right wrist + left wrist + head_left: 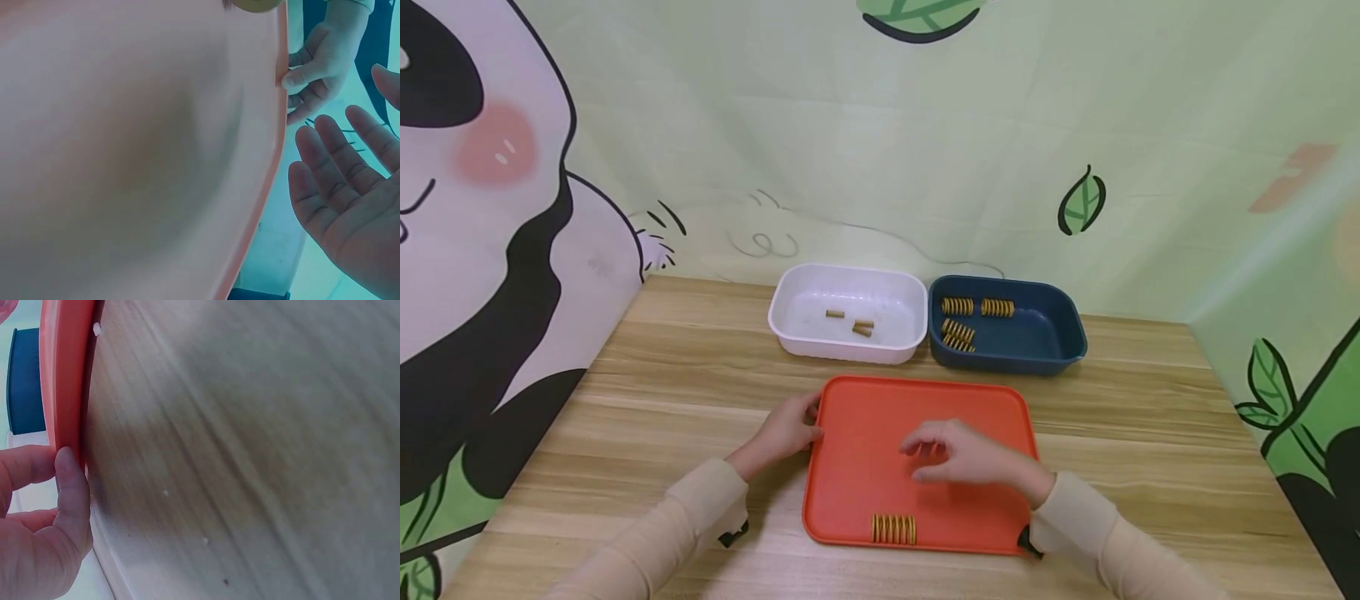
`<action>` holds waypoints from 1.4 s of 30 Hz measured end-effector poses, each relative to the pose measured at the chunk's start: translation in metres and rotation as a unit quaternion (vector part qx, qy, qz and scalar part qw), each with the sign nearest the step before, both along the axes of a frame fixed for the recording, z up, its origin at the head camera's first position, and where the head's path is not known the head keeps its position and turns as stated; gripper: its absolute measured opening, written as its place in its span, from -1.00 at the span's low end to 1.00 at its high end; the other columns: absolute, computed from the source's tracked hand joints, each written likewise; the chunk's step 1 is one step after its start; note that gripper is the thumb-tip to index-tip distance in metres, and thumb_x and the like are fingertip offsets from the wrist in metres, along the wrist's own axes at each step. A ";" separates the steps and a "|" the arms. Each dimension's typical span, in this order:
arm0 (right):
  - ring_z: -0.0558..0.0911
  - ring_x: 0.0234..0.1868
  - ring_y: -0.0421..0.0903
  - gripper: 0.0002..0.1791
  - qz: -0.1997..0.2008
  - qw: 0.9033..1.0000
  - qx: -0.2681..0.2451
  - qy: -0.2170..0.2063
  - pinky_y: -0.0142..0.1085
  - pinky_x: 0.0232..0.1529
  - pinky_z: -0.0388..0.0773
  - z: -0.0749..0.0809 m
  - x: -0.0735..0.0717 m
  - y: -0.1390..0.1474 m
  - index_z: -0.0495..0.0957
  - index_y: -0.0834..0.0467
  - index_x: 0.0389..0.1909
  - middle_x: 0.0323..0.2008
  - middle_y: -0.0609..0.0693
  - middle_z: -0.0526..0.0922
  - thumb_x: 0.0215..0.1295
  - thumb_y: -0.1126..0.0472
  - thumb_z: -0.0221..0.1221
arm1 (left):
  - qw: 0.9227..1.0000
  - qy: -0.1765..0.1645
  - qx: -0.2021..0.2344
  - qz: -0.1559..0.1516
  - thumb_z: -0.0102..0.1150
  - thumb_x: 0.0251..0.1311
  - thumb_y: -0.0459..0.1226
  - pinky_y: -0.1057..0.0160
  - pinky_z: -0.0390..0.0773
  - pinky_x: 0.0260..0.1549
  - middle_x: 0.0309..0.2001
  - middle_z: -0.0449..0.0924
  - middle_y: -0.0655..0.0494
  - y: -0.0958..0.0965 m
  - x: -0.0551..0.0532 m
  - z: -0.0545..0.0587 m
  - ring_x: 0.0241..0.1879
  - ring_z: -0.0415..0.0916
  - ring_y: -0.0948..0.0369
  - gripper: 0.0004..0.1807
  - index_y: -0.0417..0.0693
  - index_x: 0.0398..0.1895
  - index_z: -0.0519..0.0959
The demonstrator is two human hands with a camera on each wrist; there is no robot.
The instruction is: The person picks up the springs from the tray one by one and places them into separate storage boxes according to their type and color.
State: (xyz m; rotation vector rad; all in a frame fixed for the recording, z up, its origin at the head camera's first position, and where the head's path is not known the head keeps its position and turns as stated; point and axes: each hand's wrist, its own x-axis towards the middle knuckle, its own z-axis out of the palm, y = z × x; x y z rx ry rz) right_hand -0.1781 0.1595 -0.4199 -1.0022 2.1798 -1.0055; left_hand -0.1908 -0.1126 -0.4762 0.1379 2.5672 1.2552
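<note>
A red tray (917, 417) lies flat on the table. My left hand (788, 427) grips its left rim; in the left wrist view the thumb (72, 487) and a finger meet at the tray's edge. Over the middle of the tray hovers my right hand (958, 452), fingers loosely bent, holding nothing. The right wrist view shows this hand (356, 181) with its fingers spread and palm bare. One brass-coloured coil spring (893, 529) lies on the tray along the near rim, left of centre.
Behind the tray, a white bin (850, 357) with 3 small springs (863, 324) stands beside a dark blue bin (1011, 363) with several larger coil springs (997, 308). A fabric backdrop (820, 150) rises behind the wooden table (685, 358).
</note>
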 end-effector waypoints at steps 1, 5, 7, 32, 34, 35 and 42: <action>0.51 -0.19 0.05 -0.62 0.003 1.000 -0.001 -0.001 -0.19 -0.13 0.48 0.000 0.001 0.000 0.49 0.24 -0.08 -0.16 0.12 0.56 0.07 0.17 0.19 | 1.000 0.000 0.000 0.000 0.07 -0.16 -0.56 0.34 0.46 -0.70 -0.42 0.48 -0.02 0.000 0.000 0.000 -0.64 0.37 0.25 -0.31 -0.19 0.20 0.28; 0.51 -0.19 0.06 -0.62 0.011 1.000 -0.004 0.003 -0.23 -0.14 0.48 -0.001 0.002 -0.002 0.48 0.25 -0.09 -0.16 0.12 0.56 0.06 0.16 0.20 | 1.000 0.000 0.003 0.000 0.07 -0.15 -0.56 0.34 0.46 -0.70 -0.42 0.48 -0.03 0.000 0.000 0.000 -0.62 0.38 0.24 -0.33 -0.20 0.18 0.30; 0.50 -0.19 0.04 -0.62 0.013 1.000 -0.001 0.003 -0.24 -0.13 0.48 -0.001 0.002 -0.003 0.49 0.24 -0.09 -0.16 0.12 0.56 0.06 0.18 0.20 | 1.000 0.000 0.005 -0.001 0.07 -0.16 -0.56 0.34 0.46 -0.70 -0.42 0.49 -0.04 0.000 0.000 0.000 -0.61 0.38 0.24 -0.33 -0.20 0.18 0.30; 0.45 -0.17 -0.16 -0.60 0.057 0.997 0.042 -0.023 -0.40 -0.11 0.42 -0.015 0.015 -0.013 0.48 0.18 -0.04 -0.11 0.01 0.54 0.06 0.14 0.19 | 1.000 -0.004 -0.004 0.007 0.09 -0.15 -0.54 0.33 0.47 -0.68 -0.39 0.48 -0.03 0.000 0.000 -0.001 -0.60 0.38 0.24 -0.32 -0.18 0.19 0.29; 0.46 -0.16 -0.16 -0.59 0.061 0.997 0.044 -0.023 -0.40 -0.10 0.42 -0.016 0.016 -0.013 0.48 0.18 -0.04 -0.11 0.01 0.54 0.06 0.14 0.19 | 1.000 -0.001 -0.004 0.007 0.09 -0.15 -0.55 0.33 0.47 -0.68 -0.39 0.48 -0.03 0.000 0.000 -0.001 -0.59 0.38 0.24 -0.32 -0.19 0.19 0.29; 0.45 -0.15 -0.17 -0.58 0.063 0.997 0.048 -0.023 -0.40 -0.09 0.41 -0.016 0.016 -0.013 0.47 0.17 -0.03 -0.10 0.00 0.53 0.06 0.13 0.19 | 1.000 0.000 -0.004 0.006 0.09 -0.15 -0.55 0.33 0.47 -0.68 -0.39 0.48 -0.04 0.000 0.000 -0.001 -0.59 0.38 0.24 -0.32 -0.19 0.19 0.29; 0.43 -0.07 -0.24 -0.54 0.083 0.993 0.086 0.007 -0.39 0.00 0.38 -0.018 0.021 -0.016 0.47 0.11 -0.02 -0.06 -0.09 0.52 0.05 0.03 0.19 | 1.000 0.006 -0.005 0.001 0.08 -0.15 -0.56 0.34 0.47 -0.68 -0.39 0.49 -0.05 0.000 0.000 0.000 -0.58 0.39 0.24 -0.32 -0.22 0.19 0.29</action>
